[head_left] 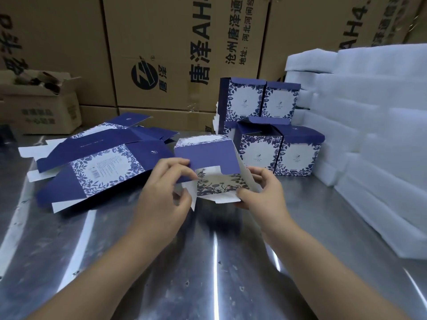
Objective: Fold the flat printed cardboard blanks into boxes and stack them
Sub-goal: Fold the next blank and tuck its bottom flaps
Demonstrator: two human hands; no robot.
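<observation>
A half-folded blue and white floral box (208, 155) is held above the metal table (208, 262), its open end with white flaps turned towards me. My left hand (166, 188) pinches a blue flap at the box's left side. My right hand (261, 190) grips the white flaps at its lower right. Flat printed blanks (99, 162) lie in a loose pile to the left. Several folded boxes (277, 144) stand stacked in two layers behind the held box.
White foam sheets (369, 135) are piled along the right side of the table. Large brown shipping cartons (173, 54) form a wall at the back. A small open carton (44, 107) sits at the far left.
</observation>
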